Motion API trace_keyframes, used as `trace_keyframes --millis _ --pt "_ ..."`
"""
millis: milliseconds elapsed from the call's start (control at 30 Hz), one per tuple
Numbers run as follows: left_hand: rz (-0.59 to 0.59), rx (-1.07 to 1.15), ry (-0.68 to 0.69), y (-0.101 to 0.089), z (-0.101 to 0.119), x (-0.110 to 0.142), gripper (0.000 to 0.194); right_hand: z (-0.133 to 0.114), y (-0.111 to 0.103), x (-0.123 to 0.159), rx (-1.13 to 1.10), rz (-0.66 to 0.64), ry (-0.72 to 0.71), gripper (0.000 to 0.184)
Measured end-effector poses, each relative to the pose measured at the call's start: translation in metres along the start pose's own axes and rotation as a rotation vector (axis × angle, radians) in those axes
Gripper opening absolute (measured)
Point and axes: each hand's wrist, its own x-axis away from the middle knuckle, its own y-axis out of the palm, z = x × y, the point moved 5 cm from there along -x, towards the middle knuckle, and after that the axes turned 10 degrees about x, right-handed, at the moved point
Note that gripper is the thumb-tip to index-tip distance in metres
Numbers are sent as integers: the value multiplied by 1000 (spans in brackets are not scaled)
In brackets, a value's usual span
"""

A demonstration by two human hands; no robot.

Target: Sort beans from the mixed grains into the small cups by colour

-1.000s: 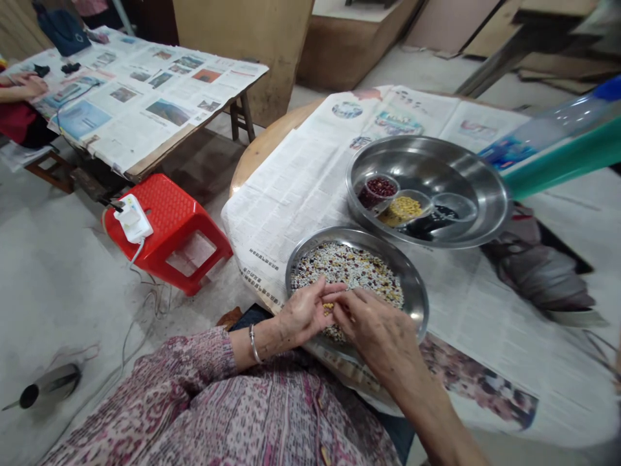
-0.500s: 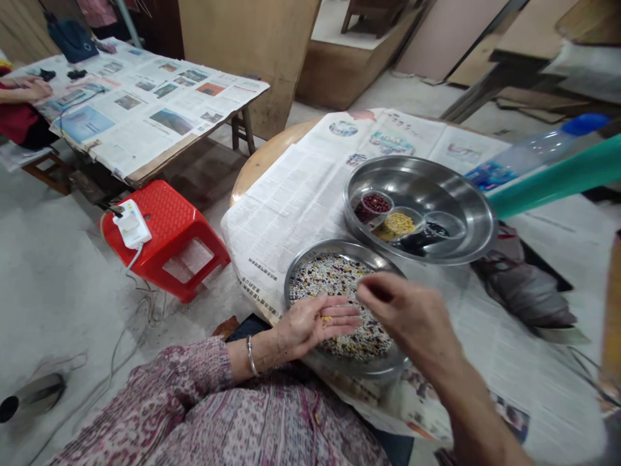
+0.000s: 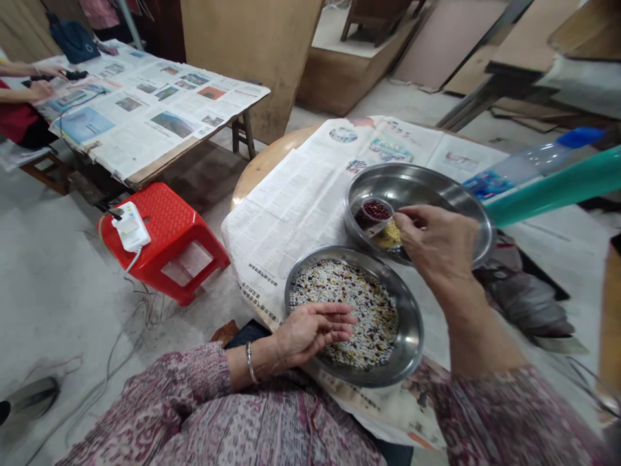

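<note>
My left hand point(image 3: 317, 333) is palm up over the near side of a steel bowl point(image 3: 412, 343), its fingers stretched out and slightly curled. I can make out no grains on its palm. The bowl holds a mix point(image 3: 361, 304) of white, yellow and dark red grains. My right hand point(image 3: 436, 243) is above a larger steel basin point(image 3: 359, 184), thumb and fingers pinched at the cup of yellow grains point(image 3: 392, 234); what they hold is hidden. Beside it in the basin sits a clear cup of dark red beans point(image 3: 376, 210). My right hand covers the cup of black grains.
Newspaper point(image 3: 272, 226) covers the round table. On the right lie a plastic bottle point(image 3: 524, 162), a green tube-like object point(image 3: 557, 184) and a grey bag point(image 3: 528, 298). A red stool point(image 3: 169, 213) carries a power strip point(image 3: 130, 226). Another person's hands point(image 3: 46, 84) are at the far table.
My right hand has moved from above the grain bowl up and right to the basin. My left hand's fingers have curled slightly, and the yellow grains seen on it no longer show.
</note>
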Motion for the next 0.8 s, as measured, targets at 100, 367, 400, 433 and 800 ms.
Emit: trace_keyframes --millis 100,367,400,433,800 --pt "-20 84 -12 3 2 -2 40 5 -8 53 -123 40 24 31" --pt "-217 271 -65 38 10 1 32 13 -1 199 -57 216 -36 18" --pt "-244 278 -63 43 11 2 35 15 1 211 -63 267 -30 16" --pt "-267 286 -61 48 12 2 38 15 4 220 -78 322 -24 15" --pt "-225 334 -5 53 3 -24 50 8 25 239 -225 410 -99 14"
